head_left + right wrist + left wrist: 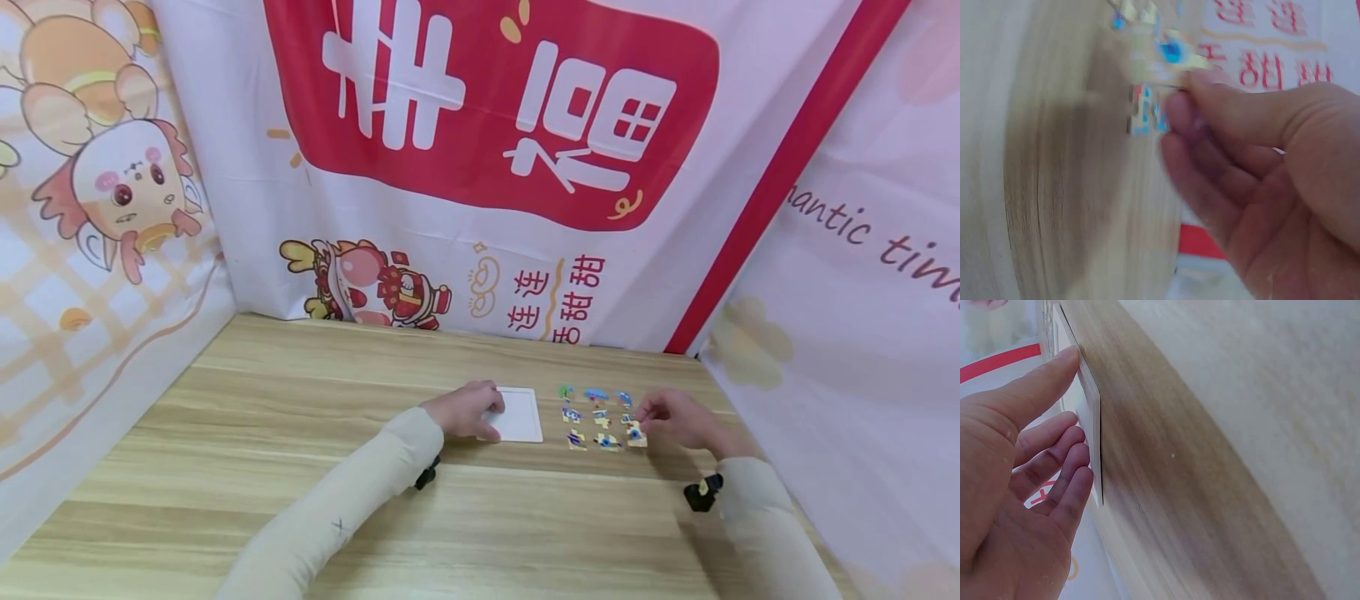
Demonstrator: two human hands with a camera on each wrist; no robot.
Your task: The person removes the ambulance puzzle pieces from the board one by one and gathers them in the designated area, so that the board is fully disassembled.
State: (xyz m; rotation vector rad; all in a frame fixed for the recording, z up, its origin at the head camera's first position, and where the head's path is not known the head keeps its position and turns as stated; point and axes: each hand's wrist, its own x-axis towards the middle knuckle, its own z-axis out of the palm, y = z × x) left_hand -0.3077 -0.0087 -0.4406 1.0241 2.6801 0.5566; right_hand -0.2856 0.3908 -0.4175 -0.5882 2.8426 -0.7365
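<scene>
The left hand [467, 410] lay with straight fingers on the white board [519, 414]. To its right, the right hand [675, 419] pinched a puzzle piece [636, 434] on the worktop [300, 400].

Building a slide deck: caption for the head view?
Left hand rests on a white board; right hand pinches a puzzle piece on a wooden table.

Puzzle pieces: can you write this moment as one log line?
left hand: fingers rest on white board | right hand: pinches puzzle piece | other pieces: on wooden table
</scene>
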